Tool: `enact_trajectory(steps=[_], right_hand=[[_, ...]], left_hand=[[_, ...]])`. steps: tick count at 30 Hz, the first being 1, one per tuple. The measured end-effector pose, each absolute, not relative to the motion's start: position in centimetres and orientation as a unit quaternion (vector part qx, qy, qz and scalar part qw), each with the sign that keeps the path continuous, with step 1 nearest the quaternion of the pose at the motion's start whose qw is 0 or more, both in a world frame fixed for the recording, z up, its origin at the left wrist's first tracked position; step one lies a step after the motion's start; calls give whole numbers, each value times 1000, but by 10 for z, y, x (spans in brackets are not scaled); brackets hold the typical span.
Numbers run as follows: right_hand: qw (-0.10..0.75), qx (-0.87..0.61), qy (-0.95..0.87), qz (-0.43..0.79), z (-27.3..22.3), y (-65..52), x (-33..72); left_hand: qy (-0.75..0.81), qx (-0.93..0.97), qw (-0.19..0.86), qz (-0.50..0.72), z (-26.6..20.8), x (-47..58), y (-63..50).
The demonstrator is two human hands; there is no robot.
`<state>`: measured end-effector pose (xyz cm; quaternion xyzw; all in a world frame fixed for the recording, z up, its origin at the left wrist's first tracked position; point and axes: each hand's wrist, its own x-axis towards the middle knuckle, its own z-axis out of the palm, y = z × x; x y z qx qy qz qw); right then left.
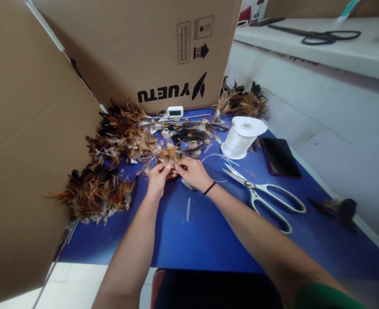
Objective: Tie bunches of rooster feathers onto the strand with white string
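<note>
Feathers (170,154) in pinch of L fingers (166,170) & R fingers (182,168), blue tbl (176,244) below, cardbd (118,47) behind.

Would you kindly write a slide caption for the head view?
Left hand and right hand meet at brown feathers, white spool and open scissors nearby.

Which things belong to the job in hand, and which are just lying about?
Likely the job:
feather tuft at left hand and right hand
feather bunches
white spool
pale-handled scissors

Seemingly lying about:
phone
digital display
black scissors on shelf
</note>
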<state>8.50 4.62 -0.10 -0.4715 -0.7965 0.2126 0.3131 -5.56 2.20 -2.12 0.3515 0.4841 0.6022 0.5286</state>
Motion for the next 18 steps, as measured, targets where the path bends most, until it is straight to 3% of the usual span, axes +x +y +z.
enact_trajectory(steps=[12, 18], right_hand=[[404, -483, -721, 289, 3, 51, 108], [372, -451, -708, 396, 15, 39, 125]], left_hand=[[509, 369, 499, 597, -31, -56, 26], [622, 503, 314, 511, -24, -54, 20]])
